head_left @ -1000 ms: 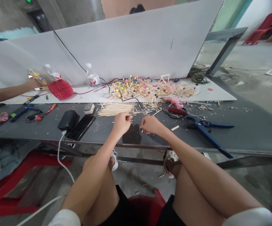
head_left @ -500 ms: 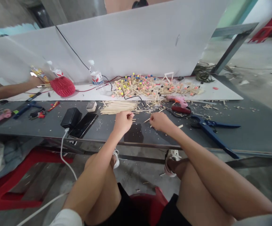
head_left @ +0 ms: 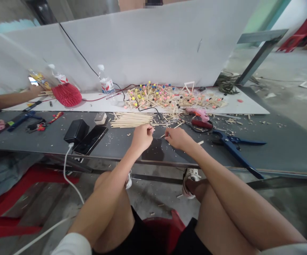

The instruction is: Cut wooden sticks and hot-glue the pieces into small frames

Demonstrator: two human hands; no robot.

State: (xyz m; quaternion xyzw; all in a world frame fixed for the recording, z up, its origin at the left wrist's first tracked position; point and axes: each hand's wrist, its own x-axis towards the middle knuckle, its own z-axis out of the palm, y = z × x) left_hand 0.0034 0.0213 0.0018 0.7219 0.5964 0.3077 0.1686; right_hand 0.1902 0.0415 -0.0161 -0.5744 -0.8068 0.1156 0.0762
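Observation:
Just above the table's front half, my left hand point(head_left: 142, 137) is closed in a pinch; whatever its fingertips hold is too small to make out. My right hand point(head_left: 179, 139) faces it a short gap away, its fingers curled down on a short wooden stick point(head_left: 162, 136) whose end pokes out to the left. Behind my left hand lies a pile of thin wooden sticks point(head_left: 132, 119). Farther back spreads a heap of short stick pieces with coloured ball ends point(head_left: 158, 95). A pink glue gun point(head_left: 199, 113) rests behind my right hand.
Blue-handled cutters point(head_left: 234, 147) lie at right, beside a red-handled tool point(head_left: 201, 124). To the left are a phone point(head_left: 91, 140), a black power adapter point(head_left: 76, 130) and a small white box point(head_left: 100, 118). Bottles stand behind. Another person's arm point(head_left: 15, 99) reaches in near a red fan-shaped bundle point(head_left: 67, 95).
My right hand's fingers have loosened a little around the short stick. My left hand keeps its pinch and sits slightly nearer the right. The whole view has shifted slightly.

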